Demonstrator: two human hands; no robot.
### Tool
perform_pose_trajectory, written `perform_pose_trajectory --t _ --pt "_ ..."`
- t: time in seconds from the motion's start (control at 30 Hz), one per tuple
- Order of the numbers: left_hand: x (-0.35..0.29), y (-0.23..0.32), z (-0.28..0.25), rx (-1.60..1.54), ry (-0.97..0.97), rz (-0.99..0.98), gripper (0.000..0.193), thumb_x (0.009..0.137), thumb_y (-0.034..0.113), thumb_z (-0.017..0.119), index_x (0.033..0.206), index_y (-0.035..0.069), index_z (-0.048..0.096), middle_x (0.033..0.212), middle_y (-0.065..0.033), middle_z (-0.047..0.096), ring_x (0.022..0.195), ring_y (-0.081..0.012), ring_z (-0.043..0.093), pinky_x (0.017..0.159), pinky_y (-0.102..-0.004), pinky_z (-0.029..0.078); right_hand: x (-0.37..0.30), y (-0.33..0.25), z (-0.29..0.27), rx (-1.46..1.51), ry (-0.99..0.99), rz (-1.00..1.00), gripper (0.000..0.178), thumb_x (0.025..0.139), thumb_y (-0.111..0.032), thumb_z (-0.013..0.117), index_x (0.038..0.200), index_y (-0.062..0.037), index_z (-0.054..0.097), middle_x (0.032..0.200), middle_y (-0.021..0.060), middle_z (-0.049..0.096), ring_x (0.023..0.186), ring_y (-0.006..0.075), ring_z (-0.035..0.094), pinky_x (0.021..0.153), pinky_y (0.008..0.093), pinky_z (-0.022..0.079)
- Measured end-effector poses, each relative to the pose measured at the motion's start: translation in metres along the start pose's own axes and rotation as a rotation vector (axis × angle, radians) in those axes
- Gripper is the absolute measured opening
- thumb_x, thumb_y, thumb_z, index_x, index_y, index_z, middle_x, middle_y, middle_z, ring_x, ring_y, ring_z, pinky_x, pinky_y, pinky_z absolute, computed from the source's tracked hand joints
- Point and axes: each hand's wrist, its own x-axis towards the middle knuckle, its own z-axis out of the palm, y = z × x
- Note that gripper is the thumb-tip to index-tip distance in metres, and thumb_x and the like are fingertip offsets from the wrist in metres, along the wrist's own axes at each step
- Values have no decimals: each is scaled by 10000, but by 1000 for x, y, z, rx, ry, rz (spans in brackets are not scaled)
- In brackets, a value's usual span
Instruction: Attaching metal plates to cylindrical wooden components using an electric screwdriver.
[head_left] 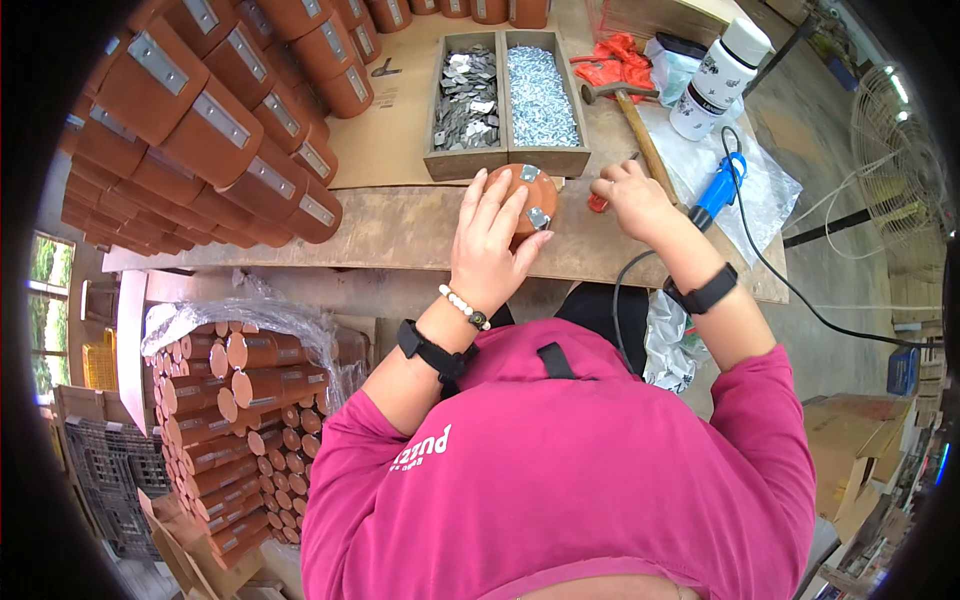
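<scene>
A reddish-brown cylinder [540, 192] stands at the table's front edge, its round end up, with small shiny metal plates on it. Spread over its left side, my left hand [490, 235] holds it between fingers and thumb. To its right, my right hand [635, 203] is closed round a small red tool [598, 203], mostly hidden by the fingers. Just beyond the cylinder sits a two-part wooden tray [430, 150]. Dark flat metal pieces [467, 100] fill its left compartment, and small silvery fasteners [543, 95] its right one.
A hammer [645, 140] and a blue power screwdriver [720, 190] with a black cord lie right of my right hand. Behind them are a white bottle [720, 80] and a red plastic bag [615, 62]. Stacked cylinders [230, 120] rise at the left; more [240, 400] lie below the table.
</scene>
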Motion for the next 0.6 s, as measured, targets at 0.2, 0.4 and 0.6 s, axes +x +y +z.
perform_pose_trajectory --t 0.2,0.4,0.6 --pt "3 -12 -7 -137 -63 41 503 581 167 708 1019 4 522 1135 -157 474 1123 -360 367 899 -398 348 16 -1 -8 117 74 -50 195 635 -74 559 828 -93 557 780 81 522 813 254 502 678 341 432" --pt "5 -23 -19 -284 -154 71 517 581 159 710 1036 19 509 1147 -149 462 1129 -352 365 920 -402 321 10 -26 -95 1349 552 82 128 787 -66 467 912 -52 447 793 57 509 707 130 496 590 262 411" --pt "3 -9 -12 -296 -19 35 434 579 136 706 966 26 541 1069 -138 511 1078 -333 421 883 -387 352 9 -65 -96 1915 619 -243 150 780 -19 411 928 -42 406 762 92 470 650 145 453 551 256 381"
